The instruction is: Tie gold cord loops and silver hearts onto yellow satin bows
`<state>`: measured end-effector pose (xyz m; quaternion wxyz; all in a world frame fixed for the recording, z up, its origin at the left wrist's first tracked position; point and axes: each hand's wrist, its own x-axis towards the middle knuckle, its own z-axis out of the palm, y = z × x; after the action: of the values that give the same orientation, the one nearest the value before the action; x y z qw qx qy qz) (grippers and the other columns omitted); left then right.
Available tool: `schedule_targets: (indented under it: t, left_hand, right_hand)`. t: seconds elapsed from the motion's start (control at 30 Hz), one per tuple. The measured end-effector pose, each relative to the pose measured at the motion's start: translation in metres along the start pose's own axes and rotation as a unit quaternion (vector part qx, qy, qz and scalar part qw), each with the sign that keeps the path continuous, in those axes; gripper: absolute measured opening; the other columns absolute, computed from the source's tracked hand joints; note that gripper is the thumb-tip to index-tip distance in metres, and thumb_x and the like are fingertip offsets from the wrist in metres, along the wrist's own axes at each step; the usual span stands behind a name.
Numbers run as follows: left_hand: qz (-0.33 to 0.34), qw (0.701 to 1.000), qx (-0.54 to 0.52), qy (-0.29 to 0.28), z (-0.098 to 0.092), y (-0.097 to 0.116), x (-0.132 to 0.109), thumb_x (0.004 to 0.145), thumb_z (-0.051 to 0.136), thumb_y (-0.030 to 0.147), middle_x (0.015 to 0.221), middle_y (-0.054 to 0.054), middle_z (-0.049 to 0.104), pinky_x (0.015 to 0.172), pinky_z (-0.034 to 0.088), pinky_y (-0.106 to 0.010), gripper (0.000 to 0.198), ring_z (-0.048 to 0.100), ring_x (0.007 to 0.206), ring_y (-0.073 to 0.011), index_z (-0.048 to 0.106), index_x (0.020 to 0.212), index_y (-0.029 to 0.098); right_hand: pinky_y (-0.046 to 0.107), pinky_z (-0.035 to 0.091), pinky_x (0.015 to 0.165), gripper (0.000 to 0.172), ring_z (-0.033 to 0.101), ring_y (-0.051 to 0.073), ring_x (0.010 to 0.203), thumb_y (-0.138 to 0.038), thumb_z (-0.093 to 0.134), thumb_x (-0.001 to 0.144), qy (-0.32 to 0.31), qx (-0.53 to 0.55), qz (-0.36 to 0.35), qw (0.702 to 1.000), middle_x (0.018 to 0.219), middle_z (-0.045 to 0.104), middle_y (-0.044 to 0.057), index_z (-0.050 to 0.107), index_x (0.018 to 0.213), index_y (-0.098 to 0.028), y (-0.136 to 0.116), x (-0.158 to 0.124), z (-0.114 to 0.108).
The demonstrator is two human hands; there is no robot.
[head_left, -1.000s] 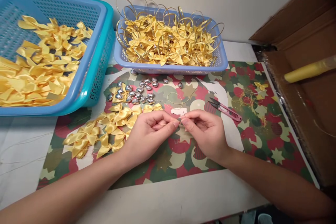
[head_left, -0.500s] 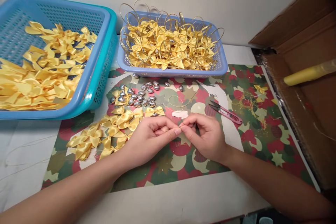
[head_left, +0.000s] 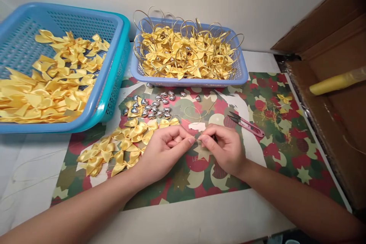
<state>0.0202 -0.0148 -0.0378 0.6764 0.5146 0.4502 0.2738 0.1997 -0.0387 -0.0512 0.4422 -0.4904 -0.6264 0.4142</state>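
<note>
Over the patterned sheet (head_left: 197,187), my left hand (head_left: 164,152) and my right hand (head_left: 224,148) face each other, thumb and forefinger pinched on each. Between their fingertips runs a short stretch of thin thread (head_left: 197,139); the rest is hidden in the fingers. A loose loop of gold thread (head_left: 185,112) lies just beyond them. Several yellow satin bows (head_left: 137,129) lie left of my left hand, partly behind it. Behind these sit several shiny silver beads (head_left: 156,103). Pink-handled thread snips (head_left: 250,126) rest to the right of my right hand, blades parted.
At the left stand stacked baskets, a blue basket (head_left: 94,112) on top holding yellow bows. A smaller blue basket (head_left: 188,81) at the back holds bows with gold wire loops. Thread scraps (head_left: 271,116) lie at right, beside a cardboard box (head_left: 323,122) and a yellow stick-like object (head_left: 331,84).
My fingertips were together and are now slightly apart, with thread showing between them. The view has shifted a little. The bows, beads and snips lie as before.
</note>
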Motion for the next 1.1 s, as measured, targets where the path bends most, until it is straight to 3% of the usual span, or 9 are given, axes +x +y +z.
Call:
schedule_targets:
  t: [0.3,0.43,0.8,1.1]
  left_hand:
    - [0.003,0.999,0.005,0.045,0.0075,0.003,0.0014,0.078,0.062,0.035,0.049,0.007,0.036,0.045,0.02,-0.019,0.025,0.025,0.047,-0.0064,0.055,0.063,0.016]
    - [-0.004,0.999,0.0,0.041,0.009,0.0039,0.0016,0.076,0.062,0.032,0.052,0.005,0.042,0.045,0.022,-0.019,0.025,0.028,0.049,-0.0064,0.053,0.061,0.016]
    - [-0.002,0.999,0.022,0.033,0.0091,0.0059,0.0032,0.076,0.061,0.032,0.048,0.007,0.034,0.045,0.02,-0.019,0.024,0.025,0.048,-0.0067,0.052,0.059,0.017]
    - [-0.004,0.999,0.016,0.033,0.009,0.005,0.0024,0.076,0.06,0.033,0.051,0.005,0.041,0.047,0.024,-0.019,0.023,0.03,0.049,-0.0072,0.056,0.061,0.016]
  right_hand:
    - [0.024,0.037,0.053,0.027,0.042,0.009,0.052,-0.018,0.053,0.086,-0.038,-0.02,-0.016,0.999,0.054,0.048,-0.004,0.047,0.061,-0.019,-0.0004,0.002,0.0014]
    - [0.025,0.037,0.054,0.027,0.041,0.009,0.051,-0.018,0.052,0.087,-0.046,-0.025,-0.02,0.998,0.053,0.045,-0.004,0.046,0.06,-0.019,-0.0009,0.0026,0.0018]
    - [0.026,0.038,0.058,0.031,0.043,0.011,0.056,-0.02,0.047,0.091,-0.076,-0.035,-0.019,0.996,0.054,0.046,-0.003,0.045,0.06,-0.019,-0.001,0.0027,0.0002]
    - [0.027,0.038,0.06,0.032,0.045,0.011,0.057,-0.019,0.044,0.092,-0.083,-0.019,-0.022,0.996,0.056,0.05,-0.002,0.048,0.06,-0.019,-0.0016,0.0041,0.0004]
